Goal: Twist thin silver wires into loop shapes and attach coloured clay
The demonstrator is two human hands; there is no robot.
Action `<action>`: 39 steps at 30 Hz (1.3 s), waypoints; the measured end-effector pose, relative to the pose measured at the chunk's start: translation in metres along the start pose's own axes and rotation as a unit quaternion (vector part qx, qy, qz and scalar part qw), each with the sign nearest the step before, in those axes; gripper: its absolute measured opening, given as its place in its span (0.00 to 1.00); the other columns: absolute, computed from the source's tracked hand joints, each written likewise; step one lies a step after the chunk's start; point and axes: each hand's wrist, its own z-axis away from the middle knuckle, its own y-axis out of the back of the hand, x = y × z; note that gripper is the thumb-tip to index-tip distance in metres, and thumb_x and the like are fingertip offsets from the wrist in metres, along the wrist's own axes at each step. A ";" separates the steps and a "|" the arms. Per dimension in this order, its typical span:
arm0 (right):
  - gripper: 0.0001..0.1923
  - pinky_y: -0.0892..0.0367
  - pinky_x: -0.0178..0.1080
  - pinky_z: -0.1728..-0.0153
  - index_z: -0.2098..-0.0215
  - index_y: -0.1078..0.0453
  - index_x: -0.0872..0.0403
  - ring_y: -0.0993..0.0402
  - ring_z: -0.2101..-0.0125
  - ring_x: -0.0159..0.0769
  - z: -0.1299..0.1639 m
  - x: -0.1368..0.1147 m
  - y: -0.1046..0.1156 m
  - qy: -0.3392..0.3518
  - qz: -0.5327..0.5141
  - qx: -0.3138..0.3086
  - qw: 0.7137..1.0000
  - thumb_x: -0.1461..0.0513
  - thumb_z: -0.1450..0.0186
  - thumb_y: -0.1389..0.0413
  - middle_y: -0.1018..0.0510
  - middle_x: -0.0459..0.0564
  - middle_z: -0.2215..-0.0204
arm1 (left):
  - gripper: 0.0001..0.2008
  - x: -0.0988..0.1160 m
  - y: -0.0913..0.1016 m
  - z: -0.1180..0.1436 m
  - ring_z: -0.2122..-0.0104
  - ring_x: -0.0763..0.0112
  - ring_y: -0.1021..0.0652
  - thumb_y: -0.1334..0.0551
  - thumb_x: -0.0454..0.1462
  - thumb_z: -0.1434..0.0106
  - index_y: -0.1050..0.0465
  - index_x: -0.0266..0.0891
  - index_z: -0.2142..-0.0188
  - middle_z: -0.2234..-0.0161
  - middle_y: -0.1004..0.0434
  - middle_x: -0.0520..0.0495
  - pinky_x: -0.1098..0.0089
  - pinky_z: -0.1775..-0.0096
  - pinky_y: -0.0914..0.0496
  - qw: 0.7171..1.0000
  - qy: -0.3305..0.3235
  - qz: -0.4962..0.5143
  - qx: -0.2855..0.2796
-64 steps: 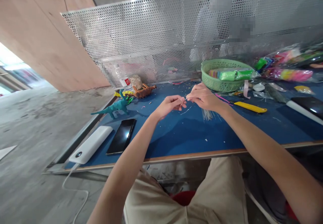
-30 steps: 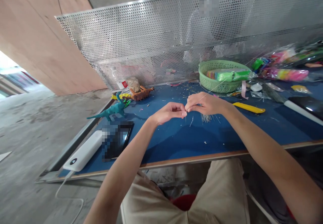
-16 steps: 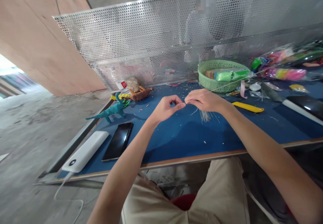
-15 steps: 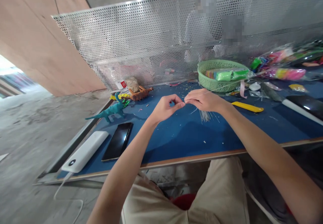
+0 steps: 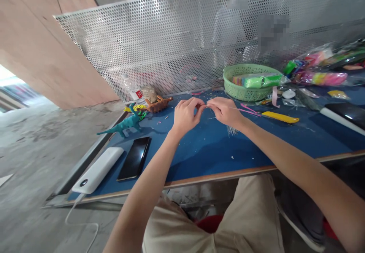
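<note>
Pinching thin metal wire (image 5: 225, 108) between both hands above blue table (image 5: 199, 150), just in front of green basket (image 5: 245, 80). Left hand (image 5: 185, 114) fingertips closed on wire's left end; right hand (image 5: 225, 110) grips beside it. Wire hair-fine, straight, long axis running left-right, free end pointing right toward yellow plastic knife (image 5: 281, 117). Basket round, woven plastic. Bundle of cut wires (image 5: 232, 130) lying under right hand.

Above the blue table (image 5: 216, 150), the left hand (image 5: 184, 115) and right hand (image 5: 225, 111) pinch a thin wire (image 5: 207, 106) between meeting fingertips.
</note>
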 end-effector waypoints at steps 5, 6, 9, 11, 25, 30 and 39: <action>0.16 0.32 0.42 0.59 0.59 0.26 0.53 0.23 0.63 0.40 0.000 -0.006 -0.008 -0.044 -0.003 0.013 0.999 0.58 0.22 0.54 0.18 0.52 0.65 | 0.12 -0.006 -0.004 -0.001 0.66 0.68 0.23 0.42 0.45 0.26 0.25 0.41 0.60 0.65 0.19 0.48 0.66 0.60 0.34 1.000 -0.005 -0.010 0.015; 0.16 0.32 0.42 0.59 0.59 0.26 0.53 0.23 0.63 0.40 0.000 -0.008 -0.009 -0.054 -0.004 0.023 0.998 0.58 0.22 0.54 0.18 0.53 0.65 | 0.12 -0.007 -0.005 -0.001 0.65 0.68 0.23 0.42 0.45 0.26 0.25 0.40 0.59 0.64 0.20 0.48 0.66 0.60 0.33 1.000 -0.005 -0.007 0.019; 0.17 0.32 0.41 0.59 0.59 0.25 0.54 0.23 0.64 0.40 -0.002 -0.012 -0.009 -0.066 -0.001 0.042 0.997 0.58 0.22 0.54 0.18 0.53 0.64 | 0.12 -0.009 -0.008 -0.003 0.64 0.68 0.23 0.44 0.44 0.25 0.27 0.40 0.58 0.63 0.21 0.47 0.67 0.60 0.32 0.999 -0.016 0.023 0.023; 0.18 0.32 0.41 0.60 0.59 0.25 0.54 0.23 0.64 0.40 -0.003 -0.012 -0.007 -0.068 0.001 0.038 0.997 0.57 0.22 0.54 0.18 0.53 0.65 | 0.11 -0.011 -0.010 -0.004 0.62 0.69 0.23 0.45 0.43 0.24 0.28 0.40 0.58 0.61 0.22 0.46 0.68 0.59 0.30 0.998 -0.029 0.059 0.017; 0.17 0.33 0.39 0.61 0.62 0.26 0.53 0.25 0.67 0.37 -0.002 -0.006 -0.001 -0.062 -0.027 0.043 0.997 0.57 0.22 0.53 0.19 0.51 0.67 | 0.11 -0.006 -0.022 0.009 0.63 0.71 0.22 0.39 0.43 0.27 0.23 0.43 0.51 0.55 0.17 0.47 0.67 0.56 0.28 0.994 0.026 0.092 0.062; 0.18 0.32 0.41 0.59 0.60 0.25 0.53 0.24 0.64 0.39 -0.002 -0.006 -0.002 -0.075 -0.024 0.015 0.997 0.55 0.22 0.54 0.18 0.52 0.65 | 0.14 -0.001 -0.019 0.007 0.57 0.63 0.22 0.43 0.44 0.25 0.24 0.44 0.46 0.54 0.17 0.44 0.61 0.53 0.32 0.999 0.018 0.002 0.042; 0.18 0.33 0.42 0.59 0.63 0.26 0.53 0.23 0.63 0.42 0.000 0.002 -0.004 -0.082 -0.023 -0.021 0.996 0.56 0.23 0.54 0.19 0.53 0.65 | 0.16 -0.005 -0.021 0.003 0.59 0.56 0.24 0.47 0.43 0.25 0.22 0.44 0.59 0.65 0.19 0.41 0.57 0.57 0.38 0.996 -0.012 -0.084 -0.011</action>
